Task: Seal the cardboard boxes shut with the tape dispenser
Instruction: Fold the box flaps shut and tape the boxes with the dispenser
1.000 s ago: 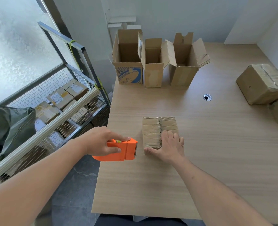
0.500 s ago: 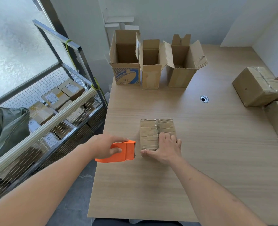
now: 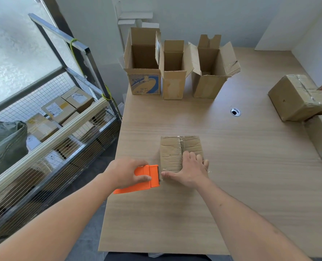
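A small closed cardboard box point(image 3: 175, 151) stands on the wooden table point(image 3: 232, 185), clear tape running along its top seam. My right hand point(image 3: 189, 171) lies flat on the near part of its top, thumb stretched left along the near edge. My left hand point(image 3: 127, 173) grips the orange tape dispenser point(image 3: 147, 178), whose blade end sits against the box's near left corner beside my right thumb.
Three open empty boxes point(image 3: 173, 68) stand in a row at the table's far edge. Taped boxes point(image 3: 296, 97) lie at the right edge. A cable hole point(image 3: 235, 111) is in the tabletop. A wire cart point(image 3: 52, 129) with parcels stands left of the table.
The dispenser has closed in on the box's near left corner, beside my right thumb. My right hand stays pressed on the box top.
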Demonstrator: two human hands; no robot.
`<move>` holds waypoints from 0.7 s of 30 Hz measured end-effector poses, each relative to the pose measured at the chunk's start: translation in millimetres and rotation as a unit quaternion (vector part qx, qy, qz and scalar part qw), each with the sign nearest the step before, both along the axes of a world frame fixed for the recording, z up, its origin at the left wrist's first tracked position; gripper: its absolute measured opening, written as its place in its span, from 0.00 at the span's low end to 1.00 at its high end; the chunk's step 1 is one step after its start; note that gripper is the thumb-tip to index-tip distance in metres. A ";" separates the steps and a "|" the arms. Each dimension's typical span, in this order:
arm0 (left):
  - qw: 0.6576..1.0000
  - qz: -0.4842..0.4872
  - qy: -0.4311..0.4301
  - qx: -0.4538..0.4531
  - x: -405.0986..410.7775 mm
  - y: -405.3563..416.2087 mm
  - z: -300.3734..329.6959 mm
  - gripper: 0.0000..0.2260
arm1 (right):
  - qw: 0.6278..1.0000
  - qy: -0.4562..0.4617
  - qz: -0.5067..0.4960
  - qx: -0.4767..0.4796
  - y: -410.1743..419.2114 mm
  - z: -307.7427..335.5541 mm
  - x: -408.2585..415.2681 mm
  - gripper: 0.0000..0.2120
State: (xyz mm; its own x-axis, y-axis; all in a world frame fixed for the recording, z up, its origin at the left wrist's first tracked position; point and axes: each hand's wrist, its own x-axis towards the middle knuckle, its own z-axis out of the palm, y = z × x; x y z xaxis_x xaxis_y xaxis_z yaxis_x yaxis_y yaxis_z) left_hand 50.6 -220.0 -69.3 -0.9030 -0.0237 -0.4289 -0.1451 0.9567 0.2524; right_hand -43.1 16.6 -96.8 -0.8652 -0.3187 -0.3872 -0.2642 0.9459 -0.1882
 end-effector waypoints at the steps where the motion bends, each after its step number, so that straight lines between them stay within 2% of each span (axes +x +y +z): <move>1: 1.000 0.012 -0.006 -0.001 0.0 -0.3 -4.1 0.27 | 1.000 0.002 0.000 0.001 -0.2 0.1 0.7 0.50; 4: 0.994 -0.007 -0.073 -0.080 11.2 -12.1 -15.3 0.25 | 1.000 -0.009 -0.001 0.004 2.0 0.6 1.1 0.50; 6: 0.991 0.019 -0.090 -0.094 35.7 -29.8 -25.3 0.24 | 1.000 -0.008 0.008 0.005 3.1 0.1 0.7 0.49; 12: 0.994 0.085 0.004 -0.067 54.6 -46.2 -17.6 0.22 | 1.000 -0.015 -0.001 0.015 -1.2 2.7 1.1 0.51; 17: 0.987 0.103 0.118 -0.043 31.3 -37.1 -0.1 0.24 | 0.993 -0.045 -0.093 0.048 -31.7 14.7 13.4 0.51; 21: 0.980 0.114 0.162 -0.017 18.5 -35.2 4.1 0.27 | 0.991 0.005 -0.114 0.067 -47.8 12.6 30.2 0.47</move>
